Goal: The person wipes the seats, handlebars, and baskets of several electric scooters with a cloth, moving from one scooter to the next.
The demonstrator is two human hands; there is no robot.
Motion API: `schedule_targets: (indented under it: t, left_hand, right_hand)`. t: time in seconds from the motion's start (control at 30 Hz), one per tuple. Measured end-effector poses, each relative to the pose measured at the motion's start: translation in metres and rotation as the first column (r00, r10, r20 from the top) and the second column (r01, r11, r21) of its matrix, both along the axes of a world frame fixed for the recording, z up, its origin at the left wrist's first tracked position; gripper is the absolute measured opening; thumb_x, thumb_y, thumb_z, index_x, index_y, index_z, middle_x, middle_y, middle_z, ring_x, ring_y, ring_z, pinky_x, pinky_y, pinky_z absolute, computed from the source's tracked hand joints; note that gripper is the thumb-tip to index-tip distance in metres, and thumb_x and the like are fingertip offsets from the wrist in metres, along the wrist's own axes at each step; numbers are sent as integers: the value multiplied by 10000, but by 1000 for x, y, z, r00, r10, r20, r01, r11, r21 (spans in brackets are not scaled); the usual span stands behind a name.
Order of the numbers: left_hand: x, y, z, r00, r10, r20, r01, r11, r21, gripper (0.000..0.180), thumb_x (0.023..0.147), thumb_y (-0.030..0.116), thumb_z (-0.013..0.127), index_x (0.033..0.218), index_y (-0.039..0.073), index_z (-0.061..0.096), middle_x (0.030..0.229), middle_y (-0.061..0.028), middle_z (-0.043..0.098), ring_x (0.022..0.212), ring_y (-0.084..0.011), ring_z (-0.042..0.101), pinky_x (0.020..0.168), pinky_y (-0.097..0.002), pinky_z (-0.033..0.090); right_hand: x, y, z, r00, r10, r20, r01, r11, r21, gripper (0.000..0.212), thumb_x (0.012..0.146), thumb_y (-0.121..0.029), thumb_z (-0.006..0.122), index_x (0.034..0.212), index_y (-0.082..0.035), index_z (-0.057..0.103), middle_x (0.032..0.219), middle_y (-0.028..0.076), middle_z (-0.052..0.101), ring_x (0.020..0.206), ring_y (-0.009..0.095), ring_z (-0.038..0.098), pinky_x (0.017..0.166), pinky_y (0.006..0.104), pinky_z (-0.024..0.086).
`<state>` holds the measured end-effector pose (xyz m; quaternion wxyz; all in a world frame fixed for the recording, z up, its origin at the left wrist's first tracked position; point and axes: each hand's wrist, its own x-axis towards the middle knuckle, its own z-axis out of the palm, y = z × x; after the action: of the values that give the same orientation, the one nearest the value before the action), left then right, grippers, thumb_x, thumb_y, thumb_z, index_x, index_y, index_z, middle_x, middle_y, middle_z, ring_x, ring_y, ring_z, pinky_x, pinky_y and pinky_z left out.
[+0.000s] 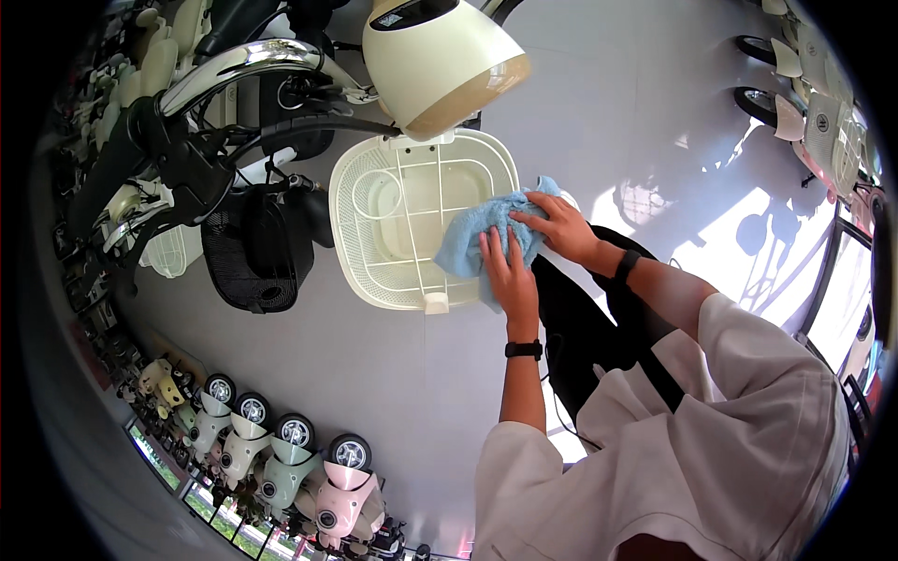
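Showroom floor of pale grey tile, with both hands pressing a cloth on a scooter's basket.

Nearest, the left hand [510, 271], with a black band at the wrist, lies flat with fingers spread on the light blue terry cloth [486, 234]. Just beyond it, the right hand [559, 224], also with a dark wristband, closes its fingers over the cloth's upper edge. That cloth is draped over the right-hand rim of the cream plastic lattice basket [412, 224], partly hanging inside it. Above the basket sits the cream rounded headlight housing [440, 56] of the scooter. To the left are a black mesh basket [253, 248] and a chrome and black handlebar [215, 79]. Farther off, a row of pastel scooters [281, 458] lines the lower left.
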<state>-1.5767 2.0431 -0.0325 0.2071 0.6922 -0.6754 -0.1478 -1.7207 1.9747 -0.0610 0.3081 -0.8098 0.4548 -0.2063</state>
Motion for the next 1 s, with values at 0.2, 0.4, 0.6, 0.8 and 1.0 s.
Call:
schedule_targets:
  t: [0.2, 0.4, 0.6, 0.8, 1.0]
  left_hand:
    - [7, -93, 8, 983, -148, 105, 157, 984, -82, 542, 792, -104, 628, 1316, 0, 533, 1413, -199, 450, 1351, -437, 390, 1079, -517, 406]
    - [-3, -104, 8, 998, -52, 37, 54, 997, -51, 588, 773, -102, 625, 1336, 29, 513, 1421, -173, 431, 1349, -418, 392, 1092, -497, 397]
    - [31, -20, 4, 984, -173, 30, 172, 984, 42, 469, 782, -102, 620, 1231, 37, 611, 1359, -149, 515, 1313, -384, 452, 1071, -472, 419]
    - [56, -46, 43, 994, -103, 46, 104, 994, -19, 429, 792, -82, 635, 1199, 54, 637, 1322, -136, 548, 1302, -357, 474, 1038, -483, 456]
    - [101, -149, 78, 984, 80, 158, -54, 986, -160, 532, 749, -138, 598, 1240, 64, 617, 1375, -136, 501, 1330, -367, 428, 1045, -458, 447]
  right_hand:
    - [6, -47, -2, 978, -193, 79, 188, 980, 70, 721, 721, 17, 729, 1368, -238, 540, 1332, 120, 525, 1162, 330, 559, 923, 412, 523]
    - [17, -69, 6, 953, -301, 35, 299, 953, 54, 646, 740, -1, 721, 1327, -213, 557, 1277, 119, 541, 1140, 329, 561, 919, 412, 510]
    - [5, 15, 15, 998, -51, -38, 60, 948, 313, 686, 670, -61, 794, 1304, -196, 568, 1199, 117, 535, 1091, 322, 579, 888, 394, 525]
    - [31, -16, 46, 997, -47, 65, 30, 969, 244, 741, 640, -78, 816, 1325, -202, 562, 1205, 109, 539, 1088, 315, 581, 886, 396, 526]
    - [116, -114, 78, 970, -207, 130, 206, 978, 22, 729, 639, -91, 808, 1322, -182, 571, 1184, 104, 552, 1105, 305, 558, 915, 407, 487]
